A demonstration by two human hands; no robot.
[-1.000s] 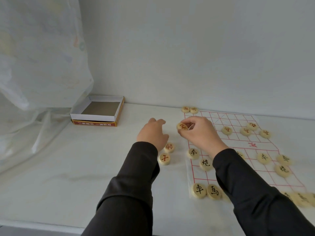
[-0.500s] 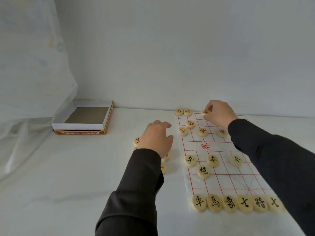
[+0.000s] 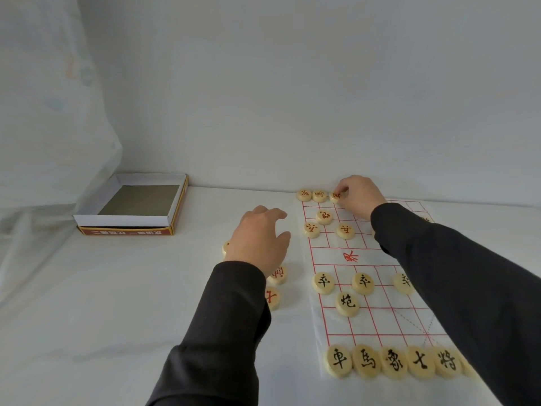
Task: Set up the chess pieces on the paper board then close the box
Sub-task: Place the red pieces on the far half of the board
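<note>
A paper board (image 3: 377, 300) with a red grid lies on the white table at the right. Black-lettered round wooden pieces (image 3: 392, 363) line its near edge, and several more stand on it. At the far edge my right hand (image 3: 358, 197) pinches a red-lettered piece (image 3: 336, 196) beside two red-lettered pieces (image 3: 311, 195). My left hand (image 3: 259, 238) hovers with relaxed fingers left of the board, above loose red-lettered pieces (image 3: 276, 275). The open box (image 3: 131, 221) stands at the far left, nothing in it.
A translucent plastic sheet (image 3: 49, 136) hangs at the left and drapes onto the table behind the box. A white wall runs close along the far edge of the table. My dark sleeves cover part of the board's right side.
My right hand carried a red-lettered piece from the board's left edge to the far row and now sets it beside the two there. My left hand barely moved. The view shifted right.
</note>
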